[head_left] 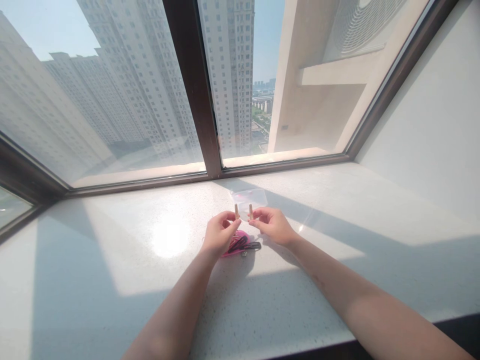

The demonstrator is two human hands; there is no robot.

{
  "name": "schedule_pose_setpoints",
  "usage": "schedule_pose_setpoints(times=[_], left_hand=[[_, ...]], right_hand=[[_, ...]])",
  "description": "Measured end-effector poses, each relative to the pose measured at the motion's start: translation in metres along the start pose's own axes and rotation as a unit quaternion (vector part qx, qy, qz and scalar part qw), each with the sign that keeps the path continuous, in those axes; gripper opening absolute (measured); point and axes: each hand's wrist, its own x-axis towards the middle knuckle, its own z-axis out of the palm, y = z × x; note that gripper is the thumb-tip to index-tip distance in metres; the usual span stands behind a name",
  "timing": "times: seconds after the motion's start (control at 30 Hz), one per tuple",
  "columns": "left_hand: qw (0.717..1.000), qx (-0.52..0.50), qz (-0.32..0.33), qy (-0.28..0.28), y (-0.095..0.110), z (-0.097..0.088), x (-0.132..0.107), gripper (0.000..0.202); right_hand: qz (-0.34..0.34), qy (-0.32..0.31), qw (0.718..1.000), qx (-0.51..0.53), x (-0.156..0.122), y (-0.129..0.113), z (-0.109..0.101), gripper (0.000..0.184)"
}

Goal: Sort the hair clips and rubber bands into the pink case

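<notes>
Both bare forearms reach forward and converge. Left hand and right hand sit close together, fingers curled, each thumb and forefinger closed in a pinch grip, fingertips pointing inward.

A pale speckled window sill filled the lower half of the frame, crossed by bands of sunlight and shadow. Above it ran a dark brown window frame, its upright post standing just left of centre. Through the glass, grey tower blocks rose across the upper left and centre. An air-conditioning fan grille showed at the upper right. A white wall closed the right edge.
</notes>
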Motion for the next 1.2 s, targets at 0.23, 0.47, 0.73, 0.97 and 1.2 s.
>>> schedule_pose_setpoints(times=[0.23, 0.47, 0.73, 0.97, 1.2], left_hand=[[1.0, -0.007, 0.006, -0.003, -0.0013, -0.0008, 0.0013, 0.022], [1.0, -0.008, -0.001, -0.003, -0.0007, -0.0016, 0.0012, 0.022], [1.0, -0.008, -0.005, -0.007, -0.0022, -0.0018, 0.002, 0.023], [1.0, -0.007, 0.0, -0.005, -0.0033, -0.0018, 0.0021, 0.023], [1.0, 0.007, -0.001, -0.007, -0.0034, -0.0019, 0.0021, 0.022]], right_hand=[[0.01, -0.009, 1.0, 0.028, -0.0001, 0.0002, 0.0021, 0.025], [0.005, -0.008, 0.999, 0.033, 0.0004, 0.0011, 0.0014, 0.024], [-0.026, -0.003, 0.999, 0.033, 0.0023, 0.0054, 0.0014, 0.02], [-0.022, 0.001, 1.0, 0.022, 0.0018, 0.0051, 0.0017, 0.018], [-0.014, 0.002, 1.0, 0.016, 0.0016, 0.0048, 0.0018, 0.018]])
